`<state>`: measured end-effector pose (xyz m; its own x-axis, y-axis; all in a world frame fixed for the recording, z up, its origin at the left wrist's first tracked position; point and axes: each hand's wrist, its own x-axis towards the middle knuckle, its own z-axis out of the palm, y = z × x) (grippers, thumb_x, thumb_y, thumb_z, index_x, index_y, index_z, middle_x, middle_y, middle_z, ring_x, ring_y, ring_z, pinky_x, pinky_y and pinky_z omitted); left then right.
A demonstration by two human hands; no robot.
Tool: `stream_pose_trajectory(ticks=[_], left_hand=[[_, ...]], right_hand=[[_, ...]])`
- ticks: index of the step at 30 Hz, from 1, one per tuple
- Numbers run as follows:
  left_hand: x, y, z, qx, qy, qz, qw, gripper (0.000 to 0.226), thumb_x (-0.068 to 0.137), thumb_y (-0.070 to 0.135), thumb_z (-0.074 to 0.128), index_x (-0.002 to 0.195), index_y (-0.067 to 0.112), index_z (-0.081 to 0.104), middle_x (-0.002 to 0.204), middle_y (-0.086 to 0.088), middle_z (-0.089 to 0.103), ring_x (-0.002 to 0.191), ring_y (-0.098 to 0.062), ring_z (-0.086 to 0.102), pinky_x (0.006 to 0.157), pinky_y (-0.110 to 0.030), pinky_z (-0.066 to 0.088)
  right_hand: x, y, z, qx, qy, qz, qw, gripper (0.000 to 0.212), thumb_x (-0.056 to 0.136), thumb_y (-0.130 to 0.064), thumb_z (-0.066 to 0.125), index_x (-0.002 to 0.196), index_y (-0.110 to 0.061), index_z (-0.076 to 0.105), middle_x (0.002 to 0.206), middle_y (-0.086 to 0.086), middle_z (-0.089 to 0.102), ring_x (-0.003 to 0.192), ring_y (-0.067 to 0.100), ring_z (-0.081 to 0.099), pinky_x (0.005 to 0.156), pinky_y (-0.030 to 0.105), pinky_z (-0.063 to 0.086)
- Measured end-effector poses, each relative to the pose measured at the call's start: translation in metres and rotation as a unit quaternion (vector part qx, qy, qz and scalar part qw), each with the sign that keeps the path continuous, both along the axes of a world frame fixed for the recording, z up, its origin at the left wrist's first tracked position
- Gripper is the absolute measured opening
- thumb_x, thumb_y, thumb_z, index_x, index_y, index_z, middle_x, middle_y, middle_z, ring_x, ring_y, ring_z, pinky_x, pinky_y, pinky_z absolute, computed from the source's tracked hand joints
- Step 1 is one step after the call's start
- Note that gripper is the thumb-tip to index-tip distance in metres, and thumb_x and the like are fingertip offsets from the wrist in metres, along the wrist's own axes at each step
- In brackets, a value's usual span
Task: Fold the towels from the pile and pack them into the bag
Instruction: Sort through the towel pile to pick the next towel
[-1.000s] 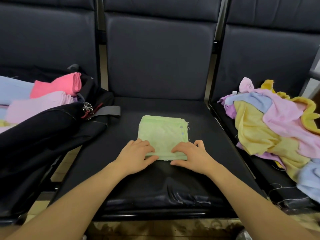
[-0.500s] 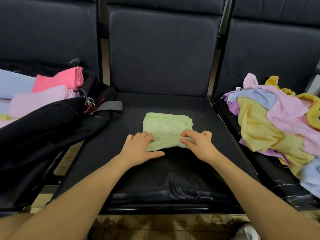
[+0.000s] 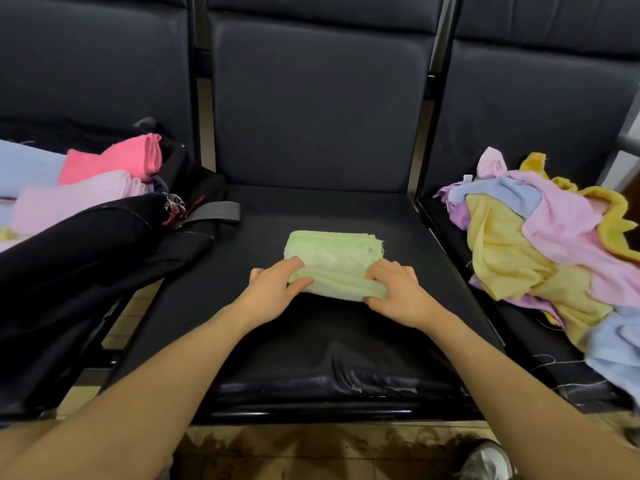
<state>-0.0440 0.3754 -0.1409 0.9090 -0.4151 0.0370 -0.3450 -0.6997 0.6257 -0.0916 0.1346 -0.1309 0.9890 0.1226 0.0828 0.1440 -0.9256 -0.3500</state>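
A light green towel [image 3: 332,258] lies folded on the middle black seat [image 3: 311,341]. My left hand [image 3: 273,292] grips its near left corner, thumb on top. My right hand [image 3: 394,292] grips the near right edge, which is lifted and rolled over toward the back. A pile of loose towels [image 3: 547,244] in yellow, pink, blue and purple sits on the right seat. The open black bag [image 3: 97,244] lies on the left seat with folded pink [image 3: 114,161], pale pink [image 3: 76,199] and light blue [image 3: 24,168] towels in it.
Dark padded seat backs [image 3: 318,105] stand behind all three seats. Metal frame bars separate the seats. A grey strap [image 3: 211,213] of the bag hangs onto the middle seat. Tiled floor and a shoe [image 3: 485,462] show below the seat edge.
Both hands have lifted the towel's near edge and carried it away from me, so the flat square has become a narrower, thicker fold.
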Motion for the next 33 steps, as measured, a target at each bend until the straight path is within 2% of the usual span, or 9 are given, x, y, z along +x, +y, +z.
stream_pose_trajectory(ticks=[2,4,7,11,16,20,23,26,33], left_hand=[[-0.002,-0.001,0.003,-0.008,0.008,0.013,1.000,0.024,0.100,0.040,0.041,0.107,0.018,0.048,0.086,-0.002,0.054,0.089,-0.020,0.043,0.087,-0.028,0.027],[-0.002,-0.002,0.008,-0.007,0.003,0.027,1.000,0.025,0.101,0.039,0.039,0.110,0.016,0.046,0.079,-0.002,0.052,0.079,-0.013,0.040,0.085,-0.029,0.027],[0.004,-0.005,0.012,-0.032,0.013,0.062,0.998,0.026,0.098,0.044,0.043,0.108,0.020,0.045,0.088,-0.001,0.059,0.090,-0.018,0.049,0.079,-0.034,0.040],[0.012,-0.019,0.014,-0.063,-0.007,0.123,0.990,0.026,0.095,0.045,0.049,0.104,0.020,0.047,0.091,0.004,0.057,0.084,-0.017,0.057,0.070,-0.034,0.047],[0.024,-0.040,0.013,-0.019,-0.053,0.190,0.980,0.030,0.098,0.041,0.044,0.109,0.013,0.047,0.090,0.001,0.055,0.082,-0.020,0.053,0.072,-0.034,0.042],[0.035,-0.045,0.001,0.033,-0.079,0.220,0.972,0.031,0.099,0.038,0.045,0.114,0.012,0.047,0.102,-0.004,0.061,0.089,-0.023,0.056,0.075,-0.031,0.037],[0.045,-0.042,-0.013,0.107,-0.146,0.220,0.958,0.039,0.096,0.042,0.048,0.127,0.017,0.046,0.119,-0.003,0.057,0.106,-0.023,0.053,0.084,-0.031,0.035],[0.048,-0.039,-0.020,0.149,-0.148,0.204,0.956,0.043,0.100,0.042,0.039,0.137,0.023,0.045,0.127,0.000,0.056,0.113,-0.023,0.049,0.090,-0.032,0.030],[0.040,-0.042,-0.018,0.163,-0.120,0.181,0.963,0.041,0.099,0.051,0.031,0.122,0.027,0.055,0.117,0.003,0.057,0.107,-0.020,0.049,0.089,-0.032,0.027]], right_hand=[[-0.002,0.000,0.004,0.145,0.001,-0.035,0.989,0.017,0.079,-0.018,0.065,0.095,-0.016,0.059,0.100,-0.003,0.057,0.095,0.015,0.050,0.094,0.029,0.038],[-0.003,0.002,0.009,0.266,-0.003,-0.059,0.962,0.014,0.079,-0.010,0.067,0.089,-0.017,0.059,0.091,-0.003,0.061,0.084,0.009,0.056,0.074,0.015,0.044],[-0.001,0.004,0.009,0.294,-0.048,-0.089,0.950,0.019,0.084,-0.013,0.068,0.079,-0.021,0.052,0.077,-0.009,0.053,0.066,0.001,0.048,0.058,0.010,0.038],[0.006,0.006,0.000,0.269,-0.097,-0.145,0.947,0.016,0.092,-0.026,0.061,0.094,-0.014,0.051,0.079,-0.008,0.053,0.073,0.008,0.050,0.062,0.019,0.040],[0.022,0.016,-0.002,0.154,-0.128,-0.207,0.958,0.030,0.096,-0.034,0.053,0.115,-0.012,0.052,0.092,-0.003,0.058,0.091,0.023,0.059,0.088,0.040,0.045],[0.042,0.014,-0.009,0.056,-0.104,-0.247,0.962,0.031,0.096,-0.039,0.050,0.117,-0.015,0.052,0.111,0.000,0.059,0.101,0.021,0.056,0.089,0.035,0.031],[0.053,0.010,-0.016,0.002,-0.068,-0.291,0.954,0.049,0.091,-0.052,0.052,0.124,-0.016,0.049,0.125,0.003,0.049,0.117,0.025,0.044,0.097,0.039,0.026],[0.056,0.009,-0.021,-0.047,-0.032,-0.284,0.957,0.060,0.090,-0.060,0.047,0.131,-0.016,0.050,0.132,0.005,0.044,0.124,0.027,0.036,0.104,0.042,0.021],[0.054,0.009,-0.016,-0.045,0.026,-0.273,0.961,0.061,0.090,-0.061,0.047,0.128,-0.013,0.053,0.136,0.006,0.039,0.127,0.028,0.032,0.108,0.043,0.018]])
